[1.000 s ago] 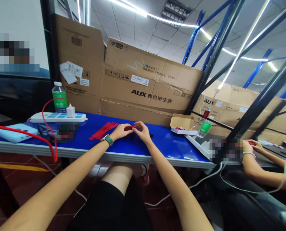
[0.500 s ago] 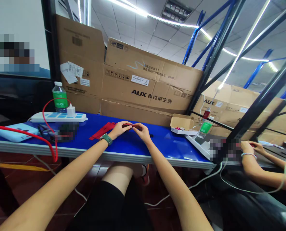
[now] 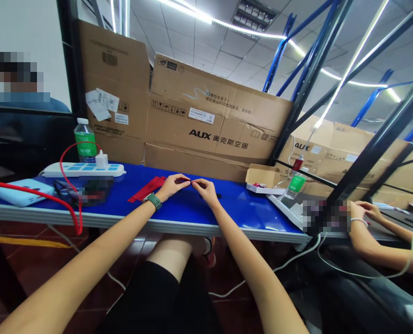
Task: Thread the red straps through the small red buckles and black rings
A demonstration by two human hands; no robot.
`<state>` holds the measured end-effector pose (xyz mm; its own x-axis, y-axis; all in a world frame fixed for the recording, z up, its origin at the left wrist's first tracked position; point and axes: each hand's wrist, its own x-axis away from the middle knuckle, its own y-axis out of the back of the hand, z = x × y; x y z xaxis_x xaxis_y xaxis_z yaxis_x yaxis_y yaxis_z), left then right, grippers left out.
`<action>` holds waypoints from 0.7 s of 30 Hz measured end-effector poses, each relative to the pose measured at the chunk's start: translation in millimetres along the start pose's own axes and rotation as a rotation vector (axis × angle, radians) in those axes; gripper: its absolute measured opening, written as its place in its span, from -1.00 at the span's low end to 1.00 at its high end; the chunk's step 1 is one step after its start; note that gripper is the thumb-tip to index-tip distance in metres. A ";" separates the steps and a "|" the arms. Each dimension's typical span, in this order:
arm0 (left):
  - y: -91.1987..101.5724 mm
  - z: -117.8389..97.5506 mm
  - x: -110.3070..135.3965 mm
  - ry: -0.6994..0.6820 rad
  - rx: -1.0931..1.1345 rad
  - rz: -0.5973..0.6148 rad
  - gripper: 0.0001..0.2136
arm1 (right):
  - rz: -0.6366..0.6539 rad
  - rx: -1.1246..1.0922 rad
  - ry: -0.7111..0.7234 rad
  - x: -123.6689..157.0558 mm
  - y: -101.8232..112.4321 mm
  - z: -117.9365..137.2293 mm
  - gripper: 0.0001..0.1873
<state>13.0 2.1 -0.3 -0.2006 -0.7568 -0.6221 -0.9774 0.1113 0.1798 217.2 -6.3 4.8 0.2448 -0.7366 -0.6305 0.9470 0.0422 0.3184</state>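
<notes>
My left hand (image 3: 170, 186), with a green-strapped watch (image 3: 153, 201) on its wrist, and my right hand (image 3: 205, 191) meet above the blue table (image 3: 241, 208). Their fingertips pinch a small red piece (image 3: 184, 180) from both sides, and most of it is hidden by my fingers. Flat red strips (image 3: 146, 189) lie on the table just left of my left hand, not touched by it. A small dark mark (image 3: 215, 195) lies just right of my right hand.
A power strip (image 3: 83, 170), water bottle (image 3: 85, 140), red cable (image 3: 62, 169) and pale blue case (image 3: 20, 192) stand at left. A small open carton (image 3: 263, 180) is at right. A co-worker's hands (image 3: 361, 211) work beyond a metal rack post (image 3: 345, 176). Cardboard boxes (image 3: 213, 120) line the back.
My hands have drawn closer together and slightly up the picture. Less of the red piece shows between my fingertips now. The co-worker's hand has shifted slightly.
</notes>
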 end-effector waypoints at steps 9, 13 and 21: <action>0.1 -1.9 -0.4 -0.004 -0.007 0.007 -0.64 | -0.009 -0.055 -0.020 -0.3 0.1 3.4 -0.62; -0.1 -7.3 0.2 -0.019 -0.028 0.014 -0.64 | -0.004 -0.022 -0.016 -0.4 0.8 2.9 -0.63; 1.0 -6.2 2.3 -0.013 -0.023 0.046 -0.64 | -0.030 0.019 -0.039 -0.6 -1.0 -0.6 -0.62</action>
<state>12.0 -3.5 3.1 -0.2466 -0.7430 -0.6222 -0.9652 0.1310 0.2261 216.2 -5.6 4.5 0.2075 -0.7631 -0.6121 0.9498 0.0073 0.3128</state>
